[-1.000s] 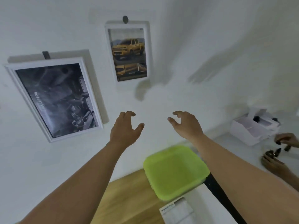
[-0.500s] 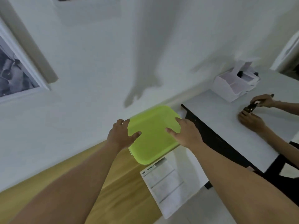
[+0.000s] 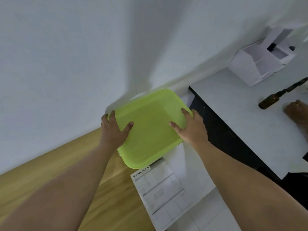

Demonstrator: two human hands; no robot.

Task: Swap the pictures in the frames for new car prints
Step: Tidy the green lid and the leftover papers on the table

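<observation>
Lid is being gripped at opposite edges by left hand and right hand, seemingly for lifting

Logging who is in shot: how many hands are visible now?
3: left hand and right hand gripping the green lid; another person's hand on the white table, right. More may be offscreen.
</observation>
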